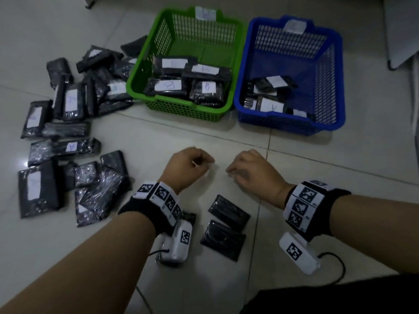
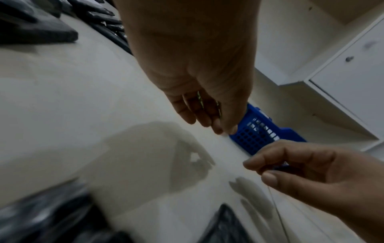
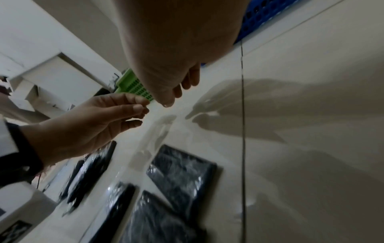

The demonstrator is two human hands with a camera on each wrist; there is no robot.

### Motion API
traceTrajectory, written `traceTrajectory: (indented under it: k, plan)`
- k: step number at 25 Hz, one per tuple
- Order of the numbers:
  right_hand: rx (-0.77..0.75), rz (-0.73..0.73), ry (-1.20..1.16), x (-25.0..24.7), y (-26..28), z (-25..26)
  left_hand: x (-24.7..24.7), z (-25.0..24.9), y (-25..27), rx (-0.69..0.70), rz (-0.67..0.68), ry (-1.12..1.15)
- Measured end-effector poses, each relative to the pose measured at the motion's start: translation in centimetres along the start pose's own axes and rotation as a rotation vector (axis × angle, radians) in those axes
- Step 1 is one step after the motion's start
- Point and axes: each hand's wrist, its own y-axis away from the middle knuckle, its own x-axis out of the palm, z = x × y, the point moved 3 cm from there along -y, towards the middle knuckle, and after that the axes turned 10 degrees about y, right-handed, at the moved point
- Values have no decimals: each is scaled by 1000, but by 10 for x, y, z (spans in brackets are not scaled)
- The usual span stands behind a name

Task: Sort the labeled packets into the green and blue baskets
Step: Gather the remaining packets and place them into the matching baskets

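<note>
My left hand (image 1: 192, 164) and right hand (image 1: 247, 171) hover side by side over bare floor tiles, fingers loosely curled, nothing visible in either. In the wrist views the left hand (image 2: 207, 115) and right hand (image 3: 172, 92) hang empty above the floor. Ahead stands the green basket (image 1: 181, 109) with several black packets marked B (image 1: 167, 86). To its right, the blue basket (image 1: 283, 125) holds a few packets marked A (image 1: 271, 106). Two black packets (image 1: 229, 211) lie label-down just behind my hands. A loose pile of black packets (image 1: 68, 105) spreads over the floor at left.
White cabinet fronts (image 2: 353, 74) stand beyond the blue basket on the right. Each wrist carries a white camera unit on a cable (image 1: 299, 252). A third black packet (image 1: 188, 217) lies partly hidden under my left wrist.
</note>
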Motion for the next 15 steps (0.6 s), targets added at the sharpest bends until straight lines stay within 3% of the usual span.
traceTrajectory:
  k: [3, 5, 8, 11, 15]
  plan:
    - [4, 280, -20, 20, 26, 16, 8, 14, 30, -106, 219, -22]
    - [-19, 385, 32, 30, 37, 26, 4, 21, 42, -180, 372, -108]
    - [-57, 417, 172, 35, 37, 34, -6, 23, 48, -254, 504, -208]
    - [-10, 439, 156, 34, 25, 36, -11, 24, 52, -249, 629, -413]
    - [54, 424, 33, 19, 4, 34, -14, 31, 61, -217, 623, -497]
